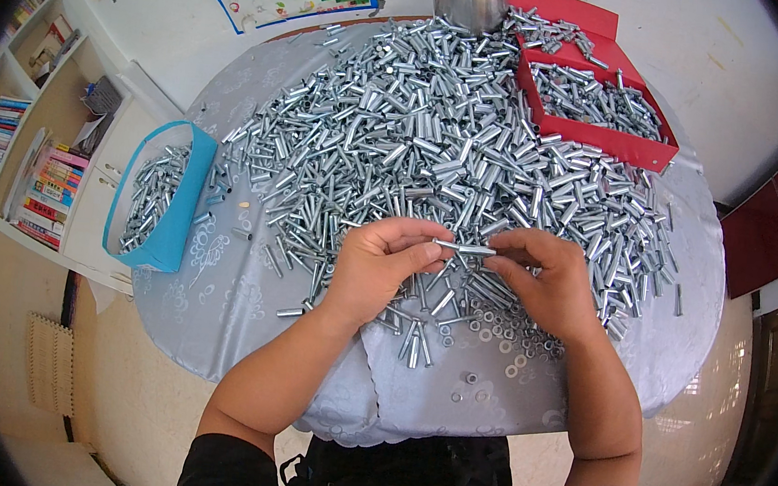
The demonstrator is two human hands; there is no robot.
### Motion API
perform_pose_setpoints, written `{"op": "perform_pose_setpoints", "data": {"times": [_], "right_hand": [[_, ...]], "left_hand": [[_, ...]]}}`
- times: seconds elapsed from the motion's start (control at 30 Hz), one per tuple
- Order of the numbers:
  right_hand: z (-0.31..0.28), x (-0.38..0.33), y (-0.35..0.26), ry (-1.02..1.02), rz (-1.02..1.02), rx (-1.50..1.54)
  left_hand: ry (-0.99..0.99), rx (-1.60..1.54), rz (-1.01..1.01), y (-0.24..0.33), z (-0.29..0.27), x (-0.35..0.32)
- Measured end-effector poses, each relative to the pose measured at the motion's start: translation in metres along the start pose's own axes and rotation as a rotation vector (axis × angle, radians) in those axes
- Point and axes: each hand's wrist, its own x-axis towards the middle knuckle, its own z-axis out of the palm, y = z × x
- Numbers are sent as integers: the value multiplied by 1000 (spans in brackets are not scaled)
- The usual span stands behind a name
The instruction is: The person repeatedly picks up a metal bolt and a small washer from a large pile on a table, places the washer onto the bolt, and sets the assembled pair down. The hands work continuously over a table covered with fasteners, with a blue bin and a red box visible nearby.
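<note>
Above the near side of the metal pile, my left hand [377,265] pinches the head end of a thin silver bolt [448,244]. Its fingers are closed around that end. My right hand [550,275] grips the other end, where a wider shiny metal sleeve [476,250] sits in line with the bolt. How far the bolt runs inside the sleeve cannot be seen. Beneath both hands spreads a large heap of silver bolts and sleeves [419,124]. Several loose nuts and washers [507,334] lie just below my right hand, and a few bolts [415,344] lie near my left wrist.
A blue open box [174,236] of metal parts stands at the table's left. At the back right is a red box [595,146] filled with bolts, beside a steel pot [469,2]. A grey patterned cloth [248,342] covers the round table. Bookshelves [52,145] stand far left.
</note>
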Motion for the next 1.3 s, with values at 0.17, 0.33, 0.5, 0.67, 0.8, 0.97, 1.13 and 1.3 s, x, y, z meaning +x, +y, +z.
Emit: {"op": "perform_pose_setpoints", "data": {"times": [0.17,0.33,0.5,0.67,0.8,0.97,1.13,1.3], "right_hand": [[3,1,-7,-6,37,8],[5,0,-4,27,-57,19],[5,-1,-4,6,-73,0],[3,0,-7,30,-164,-113],[-18,3,1,-207,-221,-192],[-31,0,0,-580,-188,-187],[-32,-3,-3,-621,-121,-299],[-34,-3,-1,-613,-95,-343]], "left_hand": [[-18,25,-76,1,4,-2],[-60,59,-71,-2,5,-5],[-63,32,-29,-4,5,-4],[-58,60,-29,-2,4,-4],[-2,90,7,0,4,-3],[54,52,39,0,-1,1],[52,47,28,0,0,0],[26,57,24,-1,0,-1]]}}
